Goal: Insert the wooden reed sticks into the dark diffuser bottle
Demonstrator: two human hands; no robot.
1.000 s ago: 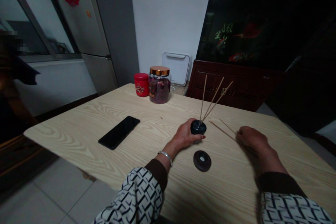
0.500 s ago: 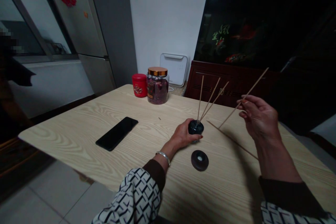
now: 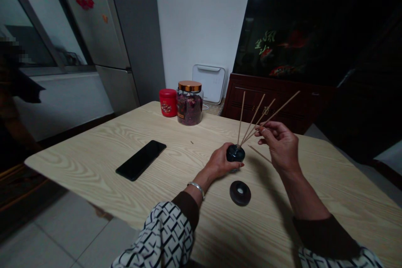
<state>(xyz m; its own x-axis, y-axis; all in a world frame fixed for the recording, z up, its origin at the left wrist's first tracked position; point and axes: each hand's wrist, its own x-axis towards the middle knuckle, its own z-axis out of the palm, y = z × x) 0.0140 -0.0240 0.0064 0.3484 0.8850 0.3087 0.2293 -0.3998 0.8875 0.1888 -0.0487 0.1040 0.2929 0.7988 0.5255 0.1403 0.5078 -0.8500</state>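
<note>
My left hand is wrapped round a small dark glass diffuser bottle standing on the table. Several thin reed sticks fan upward out of its neck. Between the fingertips of my right hand a further reed stick is pinched, slanting down to the left with its lower end at the bottle's mouth. Whether that end is inside the neck I cannot tell. Another stick lies on the table, partly hidden by my right hand. In front of the bottle rests a round dark cap.
A black phone lies left on the wooden table. At the back edge stand a red canister and a copper-lidded jar. Behind are a fridge and a fish tank. Part of a person shows far left.
My right hand has moved left and brought its reed stick from beside the bottle to the bottle's mouth. My left hand keeps its hold on the bottle.
</note>
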